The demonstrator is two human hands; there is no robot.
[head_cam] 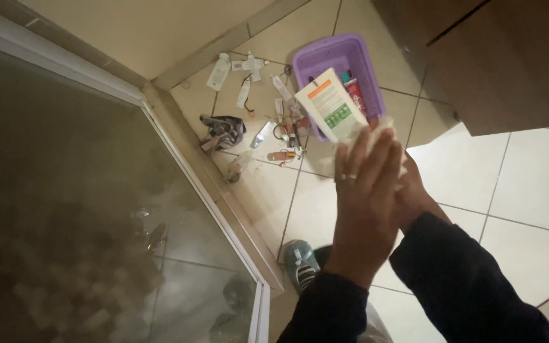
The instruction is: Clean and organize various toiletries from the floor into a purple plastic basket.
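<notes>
a: what are the person's hands doing, seen from the head camera?

b: the left hand (pixel 365 190) is held up flat, its fingers (pixel 376 152) straight and close together, not curled. a ring sits on one finger. the right hand (pixel 414 194) is right behind it, mostly hidden, so it is hard to tell how its fingers are bent. the two hands press together.

a: do they hold something?

b: yes. a flat white tube (pixel 329 105) sticks up from between the fingertips, pinched there. it has an orange band near the top and a green patch lower down. something pale and soft shows at the fingertips too, but it is too blurry to name.

a: what is near it?

b: a purple plastic basket (pixel 316 57) on the tiled floor (pixel 528 184), just behind the tube. a red tube (pixel 355 95) lies inside. beside the basket, small white tubes and little bottles (pixel 268 101) are spread on the tiles, with a dark crumpled cloth (pixel 222 132) by the glass door (pixel 84 209). a blue shoe (pixel 300 263) shows below. both sleeves are dark.
</notes>
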